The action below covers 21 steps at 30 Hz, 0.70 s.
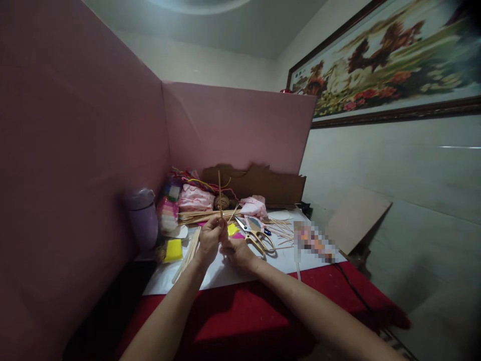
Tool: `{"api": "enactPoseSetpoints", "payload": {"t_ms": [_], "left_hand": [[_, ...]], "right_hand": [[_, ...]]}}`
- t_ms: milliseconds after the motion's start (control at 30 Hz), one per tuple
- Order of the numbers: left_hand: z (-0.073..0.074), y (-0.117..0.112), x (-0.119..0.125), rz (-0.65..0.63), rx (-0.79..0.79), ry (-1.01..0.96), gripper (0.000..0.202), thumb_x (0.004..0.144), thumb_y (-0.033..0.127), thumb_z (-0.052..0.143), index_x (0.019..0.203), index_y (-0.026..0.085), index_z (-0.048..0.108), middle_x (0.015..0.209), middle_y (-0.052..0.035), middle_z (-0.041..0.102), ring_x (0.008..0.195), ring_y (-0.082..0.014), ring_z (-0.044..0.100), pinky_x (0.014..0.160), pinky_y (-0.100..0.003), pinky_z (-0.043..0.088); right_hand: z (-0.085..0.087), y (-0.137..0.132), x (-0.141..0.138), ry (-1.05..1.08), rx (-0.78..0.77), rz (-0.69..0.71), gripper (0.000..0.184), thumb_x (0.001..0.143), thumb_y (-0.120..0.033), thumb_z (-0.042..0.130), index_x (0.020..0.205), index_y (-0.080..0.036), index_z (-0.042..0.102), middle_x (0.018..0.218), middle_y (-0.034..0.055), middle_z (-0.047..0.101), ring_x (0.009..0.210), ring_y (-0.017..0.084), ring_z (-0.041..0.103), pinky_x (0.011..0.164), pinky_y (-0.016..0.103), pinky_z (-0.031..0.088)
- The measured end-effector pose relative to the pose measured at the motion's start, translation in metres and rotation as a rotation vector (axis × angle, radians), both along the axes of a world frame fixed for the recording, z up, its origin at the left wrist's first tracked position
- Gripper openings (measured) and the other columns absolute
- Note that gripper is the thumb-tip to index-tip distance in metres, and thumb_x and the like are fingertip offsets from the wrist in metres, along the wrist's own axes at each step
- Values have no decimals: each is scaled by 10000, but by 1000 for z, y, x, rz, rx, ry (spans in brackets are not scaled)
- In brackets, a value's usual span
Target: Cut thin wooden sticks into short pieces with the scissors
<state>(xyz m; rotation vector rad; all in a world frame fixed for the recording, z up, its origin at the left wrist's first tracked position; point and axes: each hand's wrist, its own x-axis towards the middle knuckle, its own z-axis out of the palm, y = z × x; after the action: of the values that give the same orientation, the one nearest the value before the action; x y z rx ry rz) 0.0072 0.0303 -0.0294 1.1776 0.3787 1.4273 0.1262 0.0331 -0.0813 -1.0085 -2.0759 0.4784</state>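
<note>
A thin wooden stick (220, 193) stands nearly upright above my two hands. My left hand (210, 239) is closed around it, thumb and fingers pinched together. Just below and to the right, my right hand (239, 253) meets the left, its fingers closed at the stick's lower part; the exact grip there is partly hidden. A pair of scissors (259, 243) with gold handles lies directly behind my right hand. Near the fingers is a small yellow piece (233, 229). Pale sticks (191, 250) lie bundled left of my left hand, and more sticks (210, 216) lie behind both hands.
On the white sheet (161, 283) over the red cloth (240, 321) are a yellow packet (173, 250) and a lidded purple cup (143, 220) at left. Pink fabric (196, 197), a twine ball (222, 201) and torn cardboard (259, 183) stand behind. Pink panels (236, 130) enclose the left and back.
</note>
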Motion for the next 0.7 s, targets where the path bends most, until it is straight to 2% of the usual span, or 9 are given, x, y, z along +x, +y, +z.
{"api": "enactPoseSetpoints", "payload": {"t_ms": [67, 133, 200, 267, 367, 500, 600, 700], "left_hand": [[1, -1, 1, 2, -27, -5, 329, 713, 392, 661, 633, 167, 435, 466, 100, 269, 384, -24, 209, 385, -166, 150], [3, -1, 2, 13, -42, 1, 348, 705, 421, 661, 633, 166, 435, 463, 102, 260, 386, -24, 201, 389, -164, 141], [4, -1, 2, 10, -45, 2, 359, 698, 432, 665, 632, 166, 433, 463, 102, 253, 389, -24, 199, 393, -162, 142], [4, -1, 2, 4, -43, -7, 363, 692, 429, 671, 629, 166, 430, 464, 103, 248, 391, -23, 197, 396, -161, 143], [2, 1, 2, 0, -51, -22, 360, 689, 429, 675, 631, 167, 436, 459, 103, 246, 389, -23, 196, 393, -160, 134], [1, 2, 1, 6, -79, -34, 376, 664, 441, 693, 634, 170, 435, 454, 103, 264, 383, -22, 202, 388, -156, 138], [2, 2, 1, 26, -90, -38, 379, 648, 442, 708, 642, 169, 445, 455, 101, 276, 380, -20, 210, 385, -155, 144], [4, 0, 1, 31, -82, -62, 356, 668, 430, 700, 651, 165, 463, 454, 102, 259, 377, -18, 199, 383, -158, 129]], "right_hand": [[16, -5, 13, -155, 31, -55, 119, 769, -185, 549, 674, -165, 618, 674, 5, 572, 650, 127, 519, 620, 220, 385], [30, -12, 32, -305, 64, -241, 147, 822, -212, 502, 822, -175, 645, 865, 58, 609, 810, 169, 554, 737, 261, 396], [39, -17, 51, -466, -17, -467, 175, 808, -214, 521, 937, -152, 622, 996, 115, 585, 912, 214, 550, 778, 292, 392], [41, -22, 64, -580, -153, -574, 258, 778, -248, 562, 1011, -139, 585, 1046, 141, 565, 951, 245, 547, 768, 306, 398], [37, -24, 69, -620, -264, -573, 401, 741, -234, 581, 1124, -139, 511, 1078, 134, 564, 957, 248, 557, 744, 299, 401], [35, -19, 65, -562, -248, -497, 567, 706, -76, 511, 1260, -150, 420, 1071, 126, 593, 956, 230, 571, 747, 283, 392], [43, -17, 73, -465, -228, -413, 481, 733, -127, 508, 1213, -142, 480, 1003, 117, 628, 914, 236, 584, 729, 290, 402], [53, -20, 92, -308, -282, -441, 387, 721, -254, 579, 1089, -136, 569, 922, 96, 642, 830, 234, 589, 680, 298, 425]]}}
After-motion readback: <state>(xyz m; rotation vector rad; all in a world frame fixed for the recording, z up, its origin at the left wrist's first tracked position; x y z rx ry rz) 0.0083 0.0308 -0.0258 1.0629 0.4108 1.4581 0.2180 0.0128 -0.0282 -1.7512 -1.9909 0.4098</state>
